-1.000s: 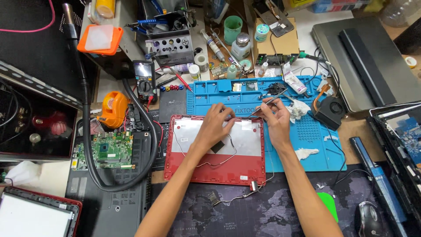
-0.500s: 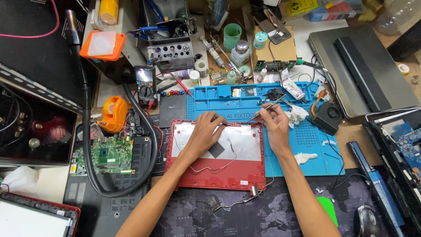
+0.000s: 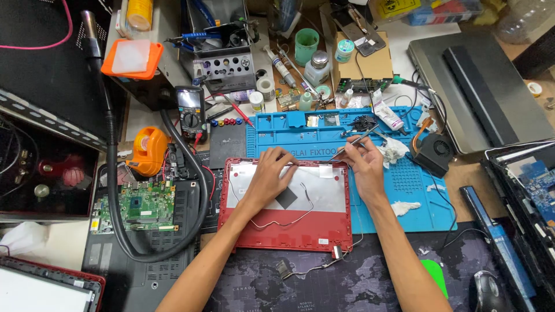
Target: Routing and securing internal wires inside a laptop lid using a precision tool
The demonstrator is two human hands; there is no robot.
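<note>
My left hand [image 3: 272,173] presses spread on the red laptop lid [image 3: 286,205] while my right hand [image 3: 363,164] pinches tweezers [image 3: 351,144] at its far edge.

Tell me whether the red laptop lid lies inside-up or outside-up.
Inside-up: the red laptop lid shows its silver inner lining and loose thin cables, with the left hand resting on it.

Your cluttered workbench [image 3: 462,173], blue repair mat [image 3: 404,185] at centre, dark map-print mat [image 3: 370,283] near you, green circuit board [image 3: 141,205] left, grey laptop [image 3: 480,86] far right.
</note>
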